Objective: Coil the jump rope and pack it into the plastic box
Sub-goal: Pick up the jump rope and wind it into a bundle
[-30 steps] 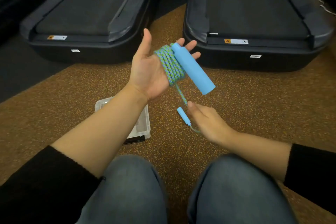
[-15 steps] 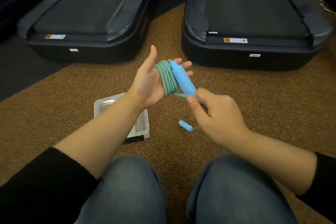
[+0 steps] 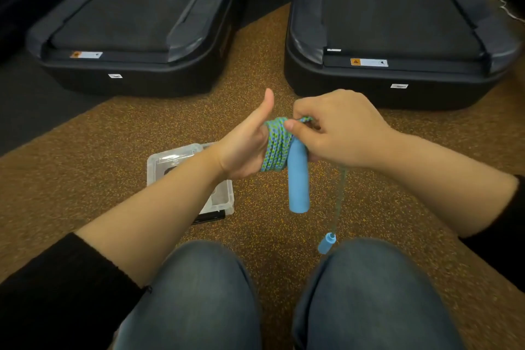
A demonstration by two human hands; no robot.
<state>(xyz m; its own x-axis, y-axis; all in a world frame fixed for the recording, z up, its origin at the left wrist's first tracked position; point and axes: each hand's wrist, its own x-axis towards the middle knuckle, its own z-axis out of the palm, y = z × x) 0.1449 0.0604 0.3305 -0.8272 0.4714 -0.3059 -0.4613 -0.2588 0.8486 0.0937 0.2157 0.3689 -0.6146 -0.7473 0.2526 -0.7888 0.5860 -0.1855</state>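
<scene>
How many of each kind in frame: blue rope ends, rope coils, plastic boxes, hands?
Blue rope ends: 2, large handle and small end piece
Rope coil: 1
Plastic box: 1
Hands: 2, left hand and right hand
Total: 6

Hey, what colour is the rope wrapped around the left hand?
The rope is braided green and blue, clearest in the head view.

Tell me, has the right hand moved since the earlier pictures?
Yes. The right hand has moved forward, toward the near edge of the right treadmill, and now pinches the rope wound round the left hand.
</scene>
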